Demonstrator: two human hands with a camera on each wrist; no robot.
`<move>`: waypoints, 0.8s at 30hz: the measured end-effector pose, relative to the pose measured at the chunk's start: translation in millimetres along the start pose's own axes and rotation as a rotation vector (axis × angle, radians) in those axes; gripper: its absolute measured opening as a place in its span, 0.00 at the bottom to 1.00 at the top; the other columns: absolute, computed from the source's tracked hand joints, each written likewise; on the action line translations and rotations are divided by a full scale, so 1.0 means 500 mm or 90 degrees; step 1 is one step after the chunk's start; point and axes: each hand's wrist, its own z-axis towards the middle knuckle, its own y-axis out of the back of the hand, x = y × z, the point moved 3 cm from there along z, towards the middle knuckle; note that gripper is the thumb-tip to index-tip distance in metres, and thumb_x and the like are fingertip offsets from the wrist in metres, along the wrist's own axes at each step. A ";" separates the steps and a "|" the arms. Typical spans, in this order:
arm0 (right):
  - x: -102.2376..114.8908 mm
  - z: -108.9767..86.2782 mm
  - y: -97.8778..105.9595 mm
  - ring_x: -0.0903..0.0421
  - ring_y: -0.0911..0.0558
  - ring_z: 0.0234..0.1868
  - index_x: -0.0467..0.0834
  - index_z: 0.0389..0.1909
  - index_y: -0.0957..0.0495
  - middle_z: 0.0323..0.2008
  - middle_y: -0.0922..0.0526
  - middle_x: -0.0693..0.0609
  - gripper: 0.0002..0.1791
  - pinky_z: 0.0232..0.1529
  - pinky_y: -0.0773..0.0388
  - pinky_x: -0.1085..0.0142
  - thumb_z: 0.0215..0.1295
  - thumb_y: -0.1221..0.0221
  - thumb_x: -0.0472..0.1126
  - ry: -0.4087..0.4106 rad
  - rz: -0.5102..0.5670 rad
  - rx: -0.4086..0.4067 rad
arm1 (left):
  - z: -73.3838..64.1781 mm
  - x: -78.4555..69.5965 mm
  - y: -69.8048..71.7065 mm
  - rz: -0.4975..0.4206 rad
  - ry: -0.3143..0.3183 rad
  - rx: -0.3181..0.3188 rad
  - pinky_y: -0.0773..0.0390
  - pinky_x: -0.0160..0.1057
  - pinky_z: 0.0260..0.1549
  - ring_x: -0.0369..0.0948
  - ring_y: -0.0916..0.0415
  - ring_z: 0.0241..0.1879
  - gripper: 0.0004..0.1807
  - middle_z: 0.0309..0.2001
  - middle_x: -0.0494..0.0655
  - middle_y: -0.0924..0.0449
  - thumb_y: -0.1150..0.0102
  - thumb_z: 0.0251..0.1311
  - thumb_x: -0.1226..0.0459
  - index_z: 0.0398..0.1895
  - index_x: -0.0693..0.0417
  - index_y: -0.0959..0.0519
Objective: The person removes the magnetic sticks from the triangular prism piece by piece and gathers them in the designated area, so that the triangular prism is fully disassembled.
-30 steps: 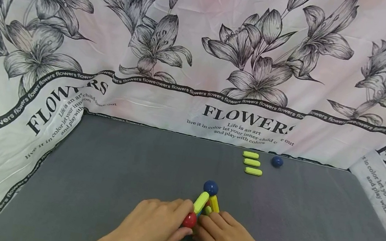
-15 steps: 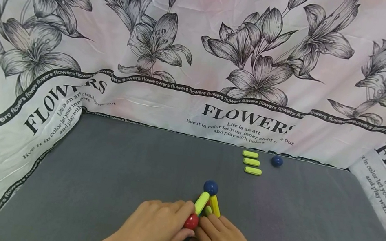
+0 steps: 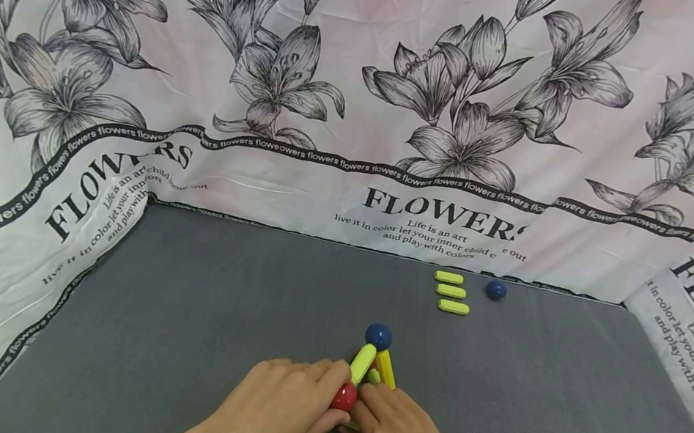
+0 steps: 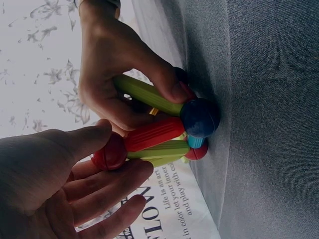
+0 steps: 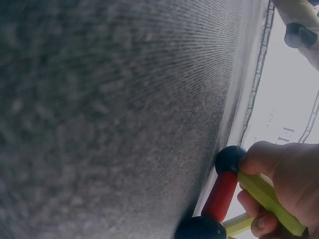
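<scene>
Both hands are on a small frame of magnetic sticks and balls standing on the dark cloth. In the head view, my left hand (image 3: 281,403) pinches its red ball (image 3: 345,396) between thumb and fingers. My right hand (image 3: 406,432) is at the near right side; in the left wrist view it grips a yellow-green stick (image 4: 149,94) that ends at a dark blue ball (image 4: 200,117). A red stick (image 4: 154,133) joins that ball to the red one. A blue ball (image 3: 379,336) forms the far corner, with a yellow stick (image 3: 386,368) running from it. My fingers hide some near parts.
Three loose yellow-green sticks (image 3: 453,307) lie in a row at the back right, beside a loose blue ball (image 3: 496,290). A white flower-print cloth (image 3: 297,191) rises behind the dark cloth (image 3: 230,289) and along its sides.
The red ball and left hand have shifted slightly right. The right hand's fingers have moved a little toward me along the frame and the hand has turned slightly. The loose pieces stay put.
</scene>
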 end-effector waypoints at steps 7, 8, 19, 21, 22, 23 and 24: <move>0.000 0.001 -0.003 0.66 0.34 0.30 0.47 0.42 0.15 0.32 0.29 0.60 0.21 0.33 0.34 0.78 0.50 0.18 0.48 0.002 -0.010 -0.009 | 0.001 0.000 -0.002 -0.005 0.009 0.016 0.37 0.27 0.20 0.30 0.40 0.19 0.16 0.26 0.34 0.35 0.38 0.74 0.46 0.46 0.48 0.25; 0.000 0.001 -0.003 0.66 0.34 0.30 0.47 0.42 0.15 0.32 0.29 0.60 0.21 0.33 0.34 0.78 0.50 0.18 0.48 0.002 -0.012 -0.010 | 0.001 0.000 -0.002 -0.005 0.008 0.015 0.37 0.27 0.20 0.30 0.40 0.19 0.16 0.26 0.34 0.35 0.38 0.74 0.46 0.46 0.48 0.25; -0.001 -0.002 0.002 0.66 0.31 0.31 0.49 0.39 0.15 0.33 0.27 0.62 0.18 0.34 0.31 0.77 0.50 0.19 0.46 0.004 -0.002 -0.024 | -0.001 0.001 -0.003 0.016 -0.002 -0.004 0.39 0.27 0.19 0.29 0.42 0.19 0.16 0.26 0.33 0.36 0.40 0.75 0.46 0.46 0.48 0.25; -0.002 -0.004 0.008 0.66 0.32 0.30 0.50 0.38 0.15 0.33 0.27 0.62 0.18 0.34 0.33 0.78 0.49 0.19 0.46 0.006 0.011 -0.027 | -0.001 0.001 -0.003 0.014 -0.001 -0.003 0.39 0.27 0.19 0.29 0.42 0.18 0.16 0.26 0.33 0.34 0.39 0.75 0.46 0.46 0.47 0.25; -0.004 -0.005 0.012 0.67 0.32 0.31 0.50 0.38 0.15 0.34 0.26 0.63 0.18 0.34 0.33 0.78 0.50 0.19 0.46 0.004 0.020 -0.029 | -0.001 0.002 -0.003 0.012 0.000 -0.002 0.39 0.27 0.19 0.29 0.41 0.19 0.16 0.26 0.33 0.34 0.39 0.75 0.46 0.46 0.47 0.25; -0.006 -0.007 0.018 0.67 0.31 0.31 0.51 0.39 0.15 0.34 0.26 0.63 0.18 0.34 0.33 0.78 0.50 0.19 0.46 0.002 0.034 -0.030 | -0.001 0.002 -0.003 0.011 0.000 -0.002 0.38 0.27 0.18 0.29 0.41 0.19 0.16 0.27 0.33 0.33 0.39 0.75 0.46 0.47 0.47 0.25; -0.009 -0.008 0.025 0.68 0.31 0.31 0.51 0.39 0.15 0.35 0.25 0.64 0.18 0.34 0.33 0.78 0.51 0.19 0.46 -0.002 0.051 -0.032 | -0.001 0.002 -0.002 0.010 0.000 -0.004 0.38 0.27 0.18 0.28 0.41 0.19 0.16 0.27 0.33 0.32 0.38 0.75 0.46 0.47 0.47 0.25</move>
